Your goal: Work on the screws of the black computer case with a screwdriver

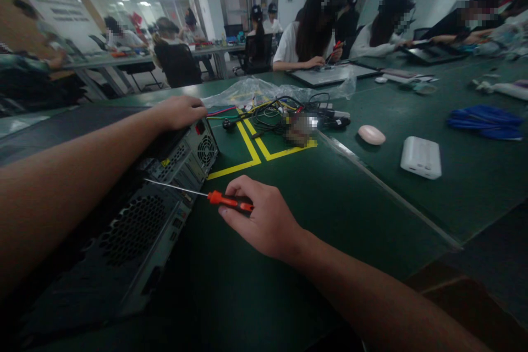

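Note:
A dark computer tower (173,220) lies on the green table at the left, its back panel with vents and ports turned towards the right. My right hand (264,217) is closed around the orange and black handle of a screwdriver (223,199). The screwdriver's thin metal shaft points left, and its tip is at the tower's back panel; whether it sits in a screw cannot be made out. Over the top far edge of the tower rests my left hand (183,111), palm down, with its fingers bent over the corner and partly hidden.
Behind the tower lie a tangle of cables (272,115) and clear plastic wrap (247,88). To the right are a pinkish oval object (372,135), a white box-shaped device (421,157) and a blue bundle (487,121). Several people sit at work across the table.

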Demonstrator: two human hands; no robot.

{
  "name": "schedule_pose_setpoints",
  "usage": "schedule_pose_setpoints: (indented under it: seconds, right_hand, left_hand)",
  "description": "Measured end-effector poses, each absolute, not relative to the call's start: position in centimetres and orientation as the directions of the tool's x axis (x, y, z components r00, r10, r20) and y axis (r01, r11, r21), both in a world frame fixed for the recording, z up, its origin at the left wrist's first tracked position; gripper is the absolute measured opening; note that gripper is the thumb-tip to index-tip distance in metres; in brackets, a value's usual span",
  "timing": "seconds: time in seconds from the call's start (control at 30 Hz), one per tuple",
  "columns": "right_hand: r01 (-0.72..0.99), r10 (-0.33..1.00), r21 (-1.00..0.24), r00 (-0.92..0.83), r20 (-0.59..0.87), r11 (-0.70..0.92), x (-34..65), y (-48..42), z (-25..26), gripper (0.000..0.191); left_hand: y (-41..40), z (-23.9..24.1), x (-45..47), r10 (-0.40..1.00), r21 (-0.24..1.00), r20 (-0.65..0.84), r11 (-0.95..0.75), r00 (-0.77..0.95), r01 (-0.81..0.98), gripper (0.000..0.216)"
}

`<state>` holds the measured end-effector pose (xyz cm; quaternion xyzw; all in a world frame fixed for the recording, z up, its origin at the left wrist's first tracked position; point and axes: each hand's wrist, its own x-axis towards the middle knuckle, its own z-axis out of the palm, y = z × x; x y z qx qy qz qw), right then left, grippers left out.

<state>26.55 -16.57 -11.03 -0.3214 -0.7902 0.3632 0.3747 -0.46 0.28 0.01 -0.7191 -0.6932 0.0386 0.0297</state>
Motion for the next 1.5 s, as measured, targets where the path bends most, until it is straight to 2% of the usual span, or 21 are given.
schedule_pose_setpoints:
  seconds: [0.4, 0.73, 1.03, 1.5]
  right_hand:
    - [0.237, 0.779, -0.817, -0.518, 0.353, 0.527, 26.62, -16.57, -10.99, 0.015]
    - [0.236, 0.779, -0.816, -0.516, 0.355, 0.528, 26.61, -16.68, -11.03, 0.015]
    - [0.243, 0.781, -0.810, -0.509, 0.362, 0.534, 26.59, -16.53, -10.94, 0.014]
    - [0.239, 0.790, -0.818, -0.496, 0.361, 0.524, 26.46, -16.44, -10.79, 0.023]
  left_hand:
    - [0.20, 0.17, -0.42, 0.999, -0.127, -0.027, -0.050, 0.047, 0.991, 0.081]
    - [0.36, -0.04, -0.63, 0.999, -0.079, -0.014, -0.043, 0.042, 0.996, 0.080]
    - [0.44, 0.00, -0.61, 0.998, -0.089, -0.024, -0.059, 0.057, 0.994, 0.079]
    - [-0.18, 0.25, 0.01, 1.000, -0.076, -0.016, -0.021, 0.020, 0.997, 0.076]
